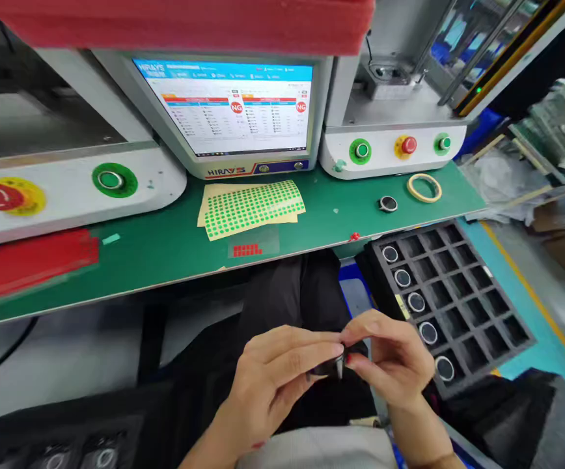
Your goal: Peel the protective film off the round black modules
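Note:
Above my lap, my left hand (282, 368) grips a small dark round device (325, 369), its fingers wrapped over most of it. My right hand (392, 355) pinches at the device's right side, with a small red bit showing between thumb and forefinger. Both hands meet at the device, and its face is mostly hidden. Beyond them on the green bench (165, 244) lie a sheet of green dot stickers (253, 207) and a small clear sheet with red stickers (247, 250). A similar round device (388, 204) rests on the bench at the right.
A black foam tray (453, 296) at right holds several round devices. Another tray (116, 426) is at lower left. A monitor (228, 111) showing NG stands between machines with buttons. Near the bench's right end lies a tape roll (424, 187).

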A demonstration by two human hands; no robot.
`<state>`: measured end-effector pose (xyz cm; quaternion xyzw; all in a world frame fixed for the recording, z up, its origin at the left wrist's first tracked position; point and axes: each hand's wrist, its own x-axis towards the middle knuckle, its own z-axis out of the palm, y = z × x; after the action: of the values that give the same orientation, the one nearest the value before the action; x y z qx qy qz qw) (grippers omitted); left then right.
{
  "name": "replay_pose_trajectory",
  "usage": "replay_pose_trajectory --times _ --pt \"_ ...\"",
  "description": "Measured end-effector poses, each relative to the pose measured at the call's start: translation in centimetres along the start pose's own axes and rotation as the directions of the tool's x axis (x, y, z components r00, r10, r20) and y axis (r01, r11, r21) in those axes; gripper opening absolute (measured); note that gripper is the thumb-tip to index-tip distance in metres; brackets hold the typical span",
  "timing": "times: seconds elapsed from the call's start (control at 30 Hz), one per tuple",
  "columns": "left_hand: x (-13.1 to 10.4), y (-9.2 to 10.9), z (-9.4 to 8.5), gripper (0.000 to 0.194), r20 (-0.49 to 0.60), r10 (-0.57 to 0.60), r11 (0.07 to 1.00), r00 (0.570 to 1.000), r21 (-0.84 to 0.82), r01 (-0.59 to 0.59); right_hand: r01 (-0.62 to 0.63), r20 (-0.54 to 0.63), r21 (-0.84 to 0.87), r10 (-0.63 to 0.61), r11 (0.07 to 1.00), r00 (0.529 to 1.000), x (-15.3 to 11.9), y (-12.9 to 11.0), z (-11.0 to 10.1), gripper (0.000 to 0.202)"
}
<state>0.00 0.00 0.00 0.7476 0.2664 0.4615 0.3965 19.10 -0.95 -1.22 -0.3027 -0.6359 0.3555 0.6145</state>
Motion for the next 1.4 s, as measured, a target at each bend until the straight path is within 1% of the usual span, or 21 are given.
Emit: replay_pose_trajectory --times 0.07,0.13,0.23,0.33,0.47,0.53,0.57,0.6,0.63,0.67,0.7,0.73,0.8,0.83,0.9,1.0,1.13,1.23,1.27,1.33,1.4 --pt "-0.2 0.1 0.0 0.034 -0.012 0.002 0.999 1.0 0.033 -0.002 0.077 0.025 -0.073 -0.075 0.994 0.997 0.6 -0.3 0.0 0.039" --pt "-0.3 0.2 0.0 0.034 -0.019 0.007 0.998 1.0 0.055 -0.006 0.12 0.041 -0.125 -0.116 0.985 0.992 0.9 -0.5 0.0 0.032" --pt "-0.1 0.3 0.0 0.033 -0.018 0.016 0.998 1.0 0.064 -0.014 0.114 0.037 -0.162 -0.11 0.98 0.993 1.1 -0.8 0.0 0.027" --pt "0.2 0.3 0.2 0.03 -0.043 0.043 0.996 0.998 0.076 -0.039 0.119 0.061 -0.218 -0.108 0.969 0.992 0.9 -1.0 0.0 0.022" --pt "0.1 0.4 0.7 0.031 -0.108 0.095 0.988 0.99 0.135 -0.08 0.129 0.059 -0.35 -0.116 0.928 0.991 0.7 -1.1 0.1 0.017" --pt "-0.1 0.4 1.0 0.033 -0.172 0.069 0.979 0.983 0.202 -0.033 0.156 0.075 -0.414 -0.137 0.897 0.988 0.6 -1.0 0.3 0.017" --pt "-0.1 0.4 1.0 0.034 -0.246 0.032 0.97 0.969 0.242 0.029 0.169 0.086 -0.432 -0.146 0.886 0.986 0.5 -0.9 0.5 0.017" --pt "-0.1 0.4 1.0 0.035 -0.35 -0.014 0.956 0.937 0.271 0.115 0.165 0.09 -0.433 -0.14 0.886 0.986 0.3 -0.9 0.6 0.018" --pt "0.0 0.4 0.9 0.035 -0.454 -0.066 0.936 0.889 0.281 0.213 0.136 0.082 -0.41 -0.112 0.902 0.99 0.1 -0.8 0.8 0.019" --pt "0.2 0.3 0.9 0.035 -0.541 -0.116 0.913 0.833 0.271 0.303 0.08 0.069 -0.363 -0.059 0.928 0.996 0.0 -0.8 1.0 0.02" --pt "0.4 0.3 0.8 0.033 -0.592 -0.159 0.894 0.79 0.252 0.369 0.005 0.059 -0.296 0.013 0.955 0.998 -0.2 -0.9 1.3 0.021" --pt "0.7 0.1 0.7 0.031 -0.605 -0.189 0.883 0.773 0.24 0.403 -0.08 0.068 -0.218 0.096 0.973 0.993 -0.3 -0.9 1.5 0.023" --pt "1.3 -0.1 0.6 0.027 -0.563 -0.223 0.872 0.796 0.25 0.421 -0.227 0.138 -0.082 0.237 0.97 0.962 -0.3 -1.1 2.2 0.024" --pt "1.6 -0.2 0.6 0.026 -0.539 -0.224 0.869 0.812 0.265 0.417 -0.286 0.179 -0.037 0.288 0.958 0.941 -0.1 -1.2 2.5 0.023" --pt "2.0 -0.4 0.7 0.026 -0.52 -0.209 0.864 0.828 0.298 0.405 -0.398 0.228 0.027 0.382 0.917 0.896 0.4 -1.5 3.1 0.017" --pt "2.2 -0.2 0.9 0.024 -0.505 -0.173 0.854 0.846 0.35 0.384 -0.569 0.258 0.097 0.532 0.817 0.807 1.0 -1.6 4.0 0.009" --pt "2.1 0.2 0.8 0.022 -0.468 -0.108 0.821 0.877 0.455 0.344 -0.728 0.257 0.205 0.681 0.655 0.685 1.0 -1.2 4.8 0.008" --pt "1.8 0.4 0.7 0.025 -0.44 -0.052 0.809 0.896 0.508 0.296 -0.804 0.313 0.397 0.757 0.444 0.573 0.6 -0.5 5.1 0.014" --pt "1.7 0.4 0.7 0.027 -0.429 -0.032 0.807 0.903 0.522 0.277 -0.807 0.34 0.459 0.765 0.372 0.547 0.4 -0.3 5.3 0.019" --pt "1.4 0.4 0.6 0.03 -0.412 0.004 0.804 0.911 0.543 0.242 -0.792 0.373 0.546 0.767 0.274 0.522 0.2 0.3 5.5 0.029" --pt "1.2 0.2 0.6 0.029 -0.407 0.03 0.805 0.913 0.552 0.22 -0.786 0.388 0.574 0.768 0.232 0.51 0.1 0.8 5.7 0.036"
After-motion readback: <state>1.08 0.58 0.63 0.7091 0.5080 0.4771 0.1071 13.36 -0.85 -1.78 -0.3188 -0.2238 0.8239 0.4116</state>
